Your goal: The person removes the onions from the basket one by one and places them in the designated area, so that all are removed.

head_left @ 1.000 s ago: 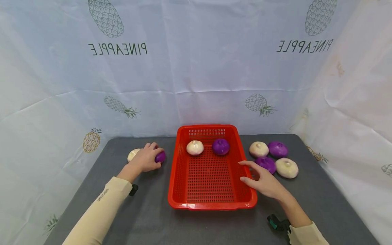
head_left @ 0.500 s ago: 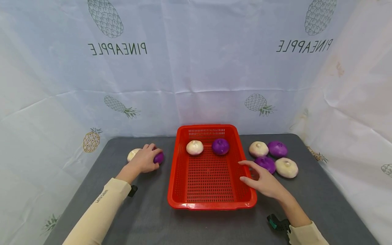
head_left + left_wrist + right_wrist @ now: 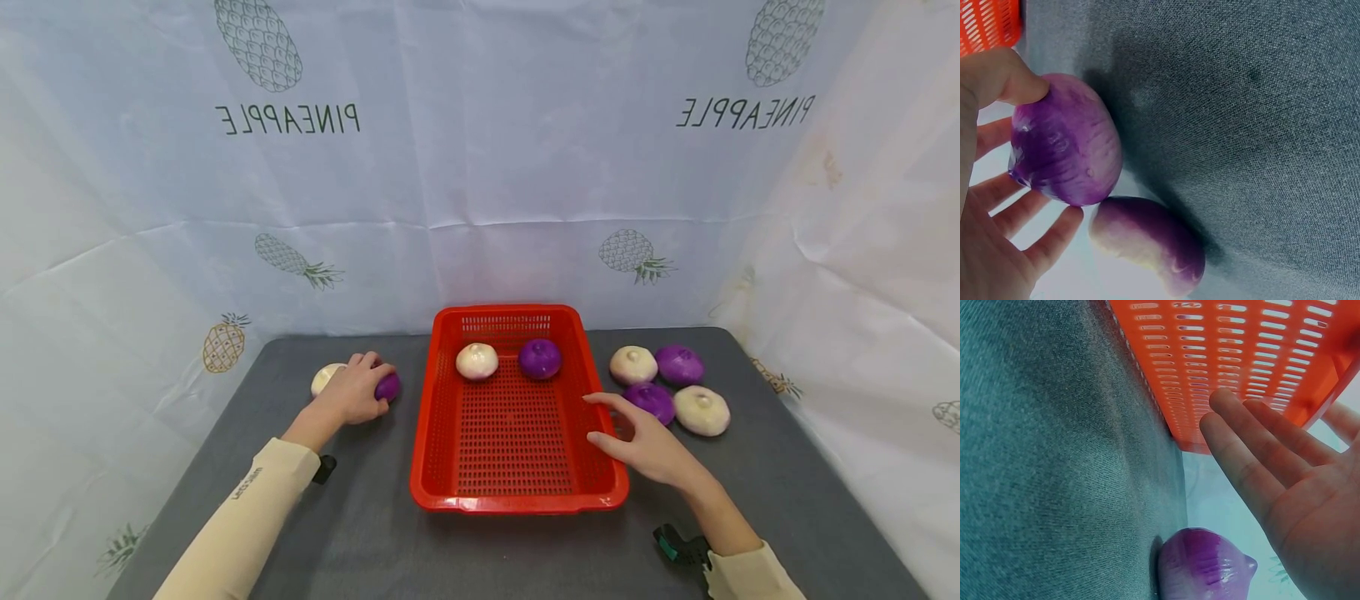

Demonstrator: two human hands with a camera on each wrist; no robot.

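On the left of the head view, my left hand [image 3: 352,390] grips a purple onion [image 3: 388,387]. The left wrist view shows my thumb on the near side of that onion [image 3: 1066,140] and fingers around its other side. Right beside it lies a white turnip with a purple underside [image 3: 1147,240], partly hidden by my hand in the head view. My right hand [image 3: 633,439] is at the right rim of the red basket [image 3: 517,503], fingers loosely bent and holding nothing. In the right wrist view, its fingertips overlap the slotted outer wall [image 3: 1210,362].
Inside the basket are a white turnip [image 3: 477,362] and a purple onion [image 3: 540,359]. Right of it sit two purple onions [image 3: 650,404] and two white turnips [image 3: 702,411], close together on the grey tabletop [image 3: 360,533]. A pineapple-print sheet [image 3: 510,183] hangs behind the table.
My left hand has shifted very slightly left with the purple onion, toward the turnip beside it. The right hand, the basket and its contents stay in place.
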